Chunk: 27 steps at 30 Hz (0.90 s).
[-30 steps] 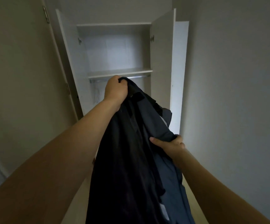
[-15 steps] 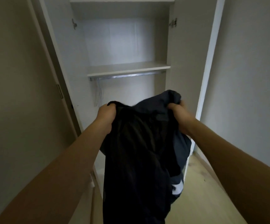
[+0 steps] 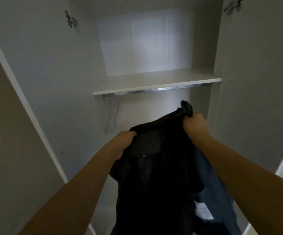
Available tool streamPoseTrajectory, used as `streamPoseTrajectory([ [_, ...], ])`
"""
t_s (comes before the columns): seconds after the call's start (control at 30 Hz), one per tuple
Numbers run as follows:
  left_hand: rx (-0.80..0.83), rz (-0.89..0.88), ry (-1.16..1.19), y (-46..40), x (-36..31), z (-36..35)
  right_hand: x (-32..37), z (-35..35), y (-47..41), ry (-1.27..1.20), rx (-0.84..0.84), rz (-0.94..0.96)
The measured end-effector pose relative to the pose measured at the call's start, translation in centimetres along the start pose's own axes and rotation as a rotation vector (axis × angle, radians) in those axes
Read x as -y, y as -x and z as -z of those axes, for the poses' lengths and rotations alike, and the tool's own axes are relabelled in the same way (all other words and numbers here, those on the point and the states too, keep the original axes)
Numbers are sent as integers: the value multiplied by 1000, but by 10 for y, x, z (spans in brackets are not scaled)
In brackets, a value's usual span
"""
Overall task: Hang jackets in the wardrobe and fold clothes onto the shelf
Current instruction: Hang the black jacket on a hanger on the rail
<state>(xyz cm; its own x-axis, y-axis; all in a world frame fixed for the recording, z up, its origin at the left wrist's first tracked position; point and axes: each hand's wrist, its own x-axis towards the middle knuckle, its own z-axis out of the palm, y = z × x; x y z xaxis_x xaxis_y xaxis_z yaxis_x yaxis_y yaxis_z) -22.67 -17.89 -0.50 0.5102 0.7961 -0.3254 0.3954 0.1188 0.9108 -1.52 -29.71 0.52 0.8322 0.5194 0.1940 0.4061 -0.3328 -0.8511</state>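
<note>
So both hands are on the dark jacket [image 3: 156, 175]: left hand [image 3: 123, 144] grips one side of the top edge, right hand [image 3: 194, 125] is fisted on the other side and higher, so the garment spreads between them and drapes free in front of the open wardrobe [image 3: 55, 68]. Held just below the shelf [image 3: 154, 82] and rail [image 3: 156, 90], likely to find the shoulders; empty hangers [image 3: 112, 119] sit at the rail's left end, none taken yet
</note>
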Motion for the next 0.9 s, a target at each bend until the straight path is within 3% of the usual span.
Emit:
streamPoseTrajectory([
  [0.17,101,97,-235,-102,-9,5,26,-61,-69,-343,108,-122],
  [0.3,277,213,-261,-183,-12,28,27,-107,-119,-375,151,-155],
  [0.37,287,235,-253,-231,-15,48,27,-129,-143,-377,147,-138],
  [0.5,-90,120,-355,-339,-21,87,31,-171,-189,-209,188,-60],
  [0.63,-421,8,-901,-419,-21,115,28,-207,-232,-23,286,17],
  [0.9,-488,25,-1195,-515,-22,125,15,-250,-292,215,412,64],
])
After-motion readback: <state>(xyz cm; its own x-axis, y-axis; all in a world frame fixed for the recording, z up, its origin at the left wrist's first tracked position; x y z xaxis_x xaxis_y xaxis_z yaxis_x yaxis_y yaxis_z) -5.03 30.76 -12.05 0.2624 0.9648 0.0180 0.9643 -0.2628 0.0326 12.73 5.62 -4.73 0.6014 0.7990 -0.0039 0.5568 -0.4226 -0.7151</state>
